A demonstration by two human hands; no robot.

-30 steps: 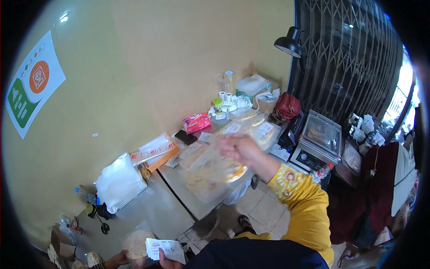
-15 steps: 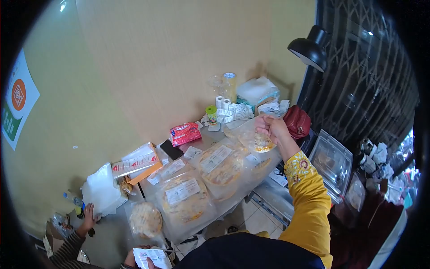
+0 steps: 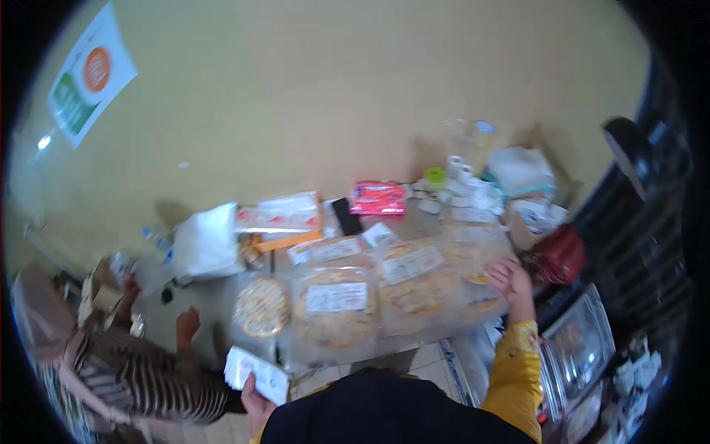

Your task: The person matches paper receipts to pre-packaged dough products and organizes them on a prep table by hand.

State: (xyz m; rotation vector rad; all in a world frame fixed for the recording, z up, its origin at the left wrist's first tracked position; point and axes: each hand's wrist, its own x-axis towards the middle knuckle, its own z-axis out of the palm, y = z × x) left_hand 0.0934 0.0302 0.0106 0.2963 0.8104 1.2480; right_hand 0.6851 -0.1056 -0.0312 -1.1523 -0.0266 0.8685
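Observation:
My left hand (image 3: 256,399) grips a stack of white printed paper slips (image 3: 255,372) at the near edge of the table, thumb on top. Over the right end of the table my right hand (image 3: 509,280) has its fingers loosely apart, beside a plastic-bagged pizza (image 3: 477,277) partly hidden by the hand. Two larger bagged pizzas lie left of it: one with a slanted white label (image 3: 411,265), the other with a level label (image 3: 336,297). A small bagged pizza (image 3: 262,306) without a visible label lies further left. The view is slightly blurred.
A co-worker in a striped top (image 3: 140,362) works at the left. Along the wall are a white package (image 3: 207,240), a phone (image 3: 345,217), a red packet (image 3: 379,198) and paper rolls (image 3: 458,169). A maroon bag (image 3: 560,254) and a clear plastic container (image 3: 580,333) sit right.
The view has swung left. My right hand has lowered the small bagged pizza onto the table and its fingers have loosened. My left hand with the slips shows more fully. The co-worker is more visible.

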